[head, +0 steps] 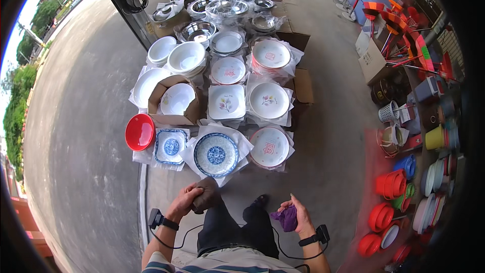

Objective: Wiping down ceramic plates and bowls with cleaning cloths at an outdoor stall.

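Note:
My left hand (185, 199) grips a bunched dark brown bundle (206, 195), probably cloth, just in front of a round blue-and-white plate (216, 154). A crumpled purple cloth (286, 218) rests in my right hand (302, 213), its fingers curled around it, low on the right. Both hands are apart from the dishes. Ahead of me, left to right, are a glossy red bowl (140, 132), a square blue-patterned dish (171, 146), the round plate and a white plate with a red design (269, 146). White paper sheets stick out from under most dishes.
Behind the front row stand a flower-printed square plate (227, 102), an open cardboard box (172, 119) holding white bowls, and plastic-wrapped metal basins (227, 7). A dark metal post (125, 7) rises at the left. Red plastic tubs (380, 216) and brooms (411, 34) line the right side.

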### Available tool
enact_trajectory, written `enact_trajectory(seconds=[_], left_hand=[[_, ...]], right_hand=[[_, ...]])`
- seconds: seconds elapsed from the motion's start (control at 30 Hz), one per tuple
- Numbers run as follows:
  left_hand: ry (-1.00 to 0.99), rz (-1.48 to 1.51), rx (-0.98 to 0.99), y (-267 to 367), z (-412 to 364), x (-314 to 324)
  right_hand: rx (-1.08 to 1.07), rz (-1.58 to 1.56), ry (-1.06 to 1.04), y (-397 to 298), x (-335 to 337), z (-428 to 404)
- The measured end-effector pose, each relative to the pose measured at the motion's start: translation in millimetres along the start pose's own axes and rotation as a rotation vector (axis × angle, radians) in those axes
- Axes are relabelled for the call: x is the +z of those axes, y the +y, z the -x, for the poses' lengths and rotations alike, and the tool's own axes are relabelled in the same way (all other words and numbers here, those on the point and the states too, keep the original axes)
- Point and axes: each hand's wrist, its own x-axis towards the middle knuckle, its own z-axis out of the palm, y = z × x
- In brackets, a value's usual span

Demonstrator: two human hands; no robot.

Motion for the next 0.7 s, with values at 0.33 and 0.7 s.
enact_trajectory(seconds=[0.33,0.7], left_hand=[[-0.114,0.202,0.127,-10.2,-15.9,95.3],[-0.098,0.441,0.015,2.2,-65.3,145.0]], right_hand=[[-0.087,0.253,-0.041,-51.4,-27.0,-1.3],[0.051,-0.314,-0.423,-133.0,29.5,-47.7]])
